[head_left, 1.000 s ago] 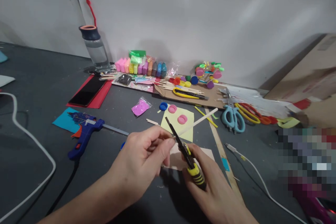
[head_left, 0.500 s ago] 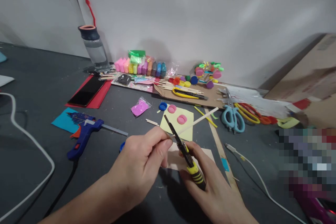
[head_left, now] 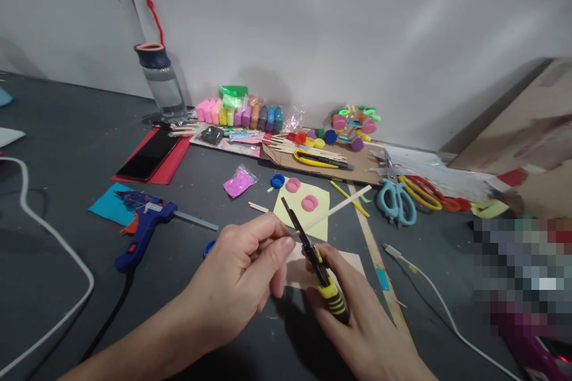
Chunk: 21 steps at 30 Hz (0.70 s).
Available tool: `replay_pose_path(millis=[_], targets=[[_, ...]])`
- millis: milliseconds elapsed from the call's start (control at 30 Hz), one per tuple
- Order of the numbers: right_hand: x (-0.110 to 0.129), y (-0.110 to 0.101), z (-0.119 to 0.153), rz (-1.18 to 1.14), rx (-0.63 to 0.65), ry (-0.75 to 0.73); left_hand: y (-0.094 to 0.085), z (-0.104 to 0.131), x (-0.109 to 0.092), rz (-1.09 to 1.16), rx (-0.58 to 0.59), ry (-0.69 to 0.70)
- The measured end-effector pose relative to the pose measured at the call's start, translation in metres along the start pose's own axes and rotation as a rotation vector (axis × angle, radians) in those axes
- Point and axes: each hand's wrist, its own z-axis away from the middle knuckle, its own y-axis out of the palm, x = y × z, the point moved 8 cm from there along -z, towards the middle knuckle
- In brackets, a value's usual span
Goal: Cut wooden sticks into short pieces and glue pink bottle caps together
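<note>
Between its thumb and fingers, my left hand [head_left: 250,274] pinches the near end of a thin pale stick [head_left: 342,206], which slants up to the right. My right hand [head_left: 353,303] is wrapped round a black and yellow cutter [head_left: 324,277]. The cutter's dark blade crosses the stick close to my left fingertips. Beneath the stick lies a yellow paper [head_left: 319,231] with two pink discs [head_left: 309,203] on it. A pale sheet [head_left: 353,262] is partly hidden behind my hands.
On the left are a blue glue gun [head_left: 147,226], a phone [head_left: 149,155] and a bottle [head_left: 163,86]. Coloured clay packs [head_left: 245,116] and a yellow knife [head_left: 322,159] sit at the back. Blue scissors [head_left: 397,202] and a white cable [head_left: 433,289] are at right.
Both hands keep their grips. My left hand has shifted very slightly, and the cutter and the stick have moved only a little.
</note>
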Motion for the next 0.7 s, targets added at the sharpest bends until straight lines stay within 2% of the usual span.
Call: replay_pose_path(millis=[200, 433, 700], targets=[[0.002, -0.001, -0.001, -0.006, -0.018, -0.015, 0.0, 0.001, 0.0, -0.078, -0.016, 0.047], [-0.003, 0.0, -0.003, 0.03, -0.005, 0.036, -0.009, 0.002, -0.011, -0.274, -0.16, 0.221], [-0.008, -0.001, -0.002, -0.071, 0.055, 0.124, -0.006, 0.002, -0.005, -0.217, -0.105, 0.157]])
